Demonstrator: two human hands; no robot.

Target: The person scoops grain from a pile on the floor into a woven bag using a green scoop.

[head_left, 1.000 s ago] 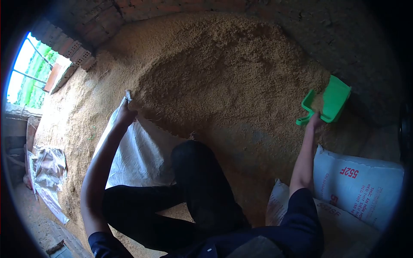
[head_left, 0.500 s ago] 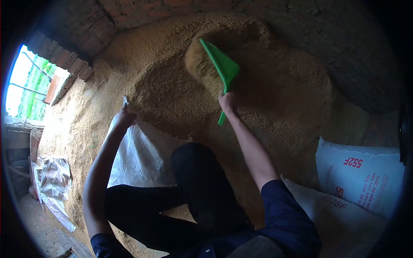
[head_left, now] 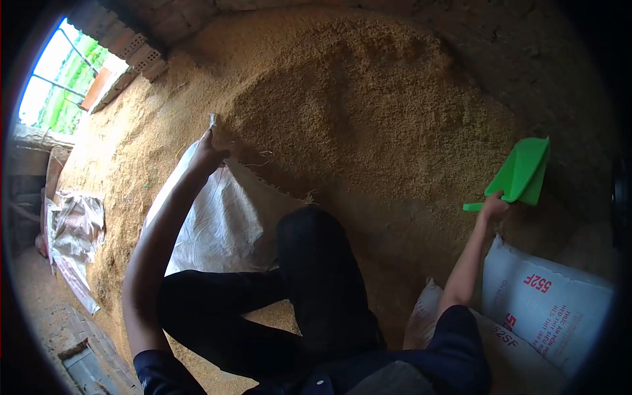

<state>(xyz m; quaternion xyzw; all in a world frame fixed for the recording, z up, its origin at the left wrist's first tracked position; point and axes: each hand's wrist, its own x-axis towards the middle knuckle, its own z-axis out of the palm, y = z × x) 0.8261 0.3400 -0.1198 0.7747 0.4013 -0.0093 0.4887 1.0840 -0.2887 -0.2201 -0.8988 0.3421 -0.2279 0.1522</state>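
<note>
So I've got a plump pale sack [head_left: 546,299] by the right edge of the floor [head_left: 49,322], red 552F print on it, and a second printed sack [head_left: 490,329] right beside it. Left edge has a crumpled white sack [head_left: 79,227]. Lower-left corner, some greyish-blue panel [head_left: 92,370]. Farther up I see a barred opening [head_left: 56,82], greenery [head_left: 69,112] outside, hollow bricks [head_left: 140,56] next to it.

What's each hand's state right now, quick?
Left hand: closed, holding the edge of the white sack.
Right hand: closed, holding the green scoop.
</note>
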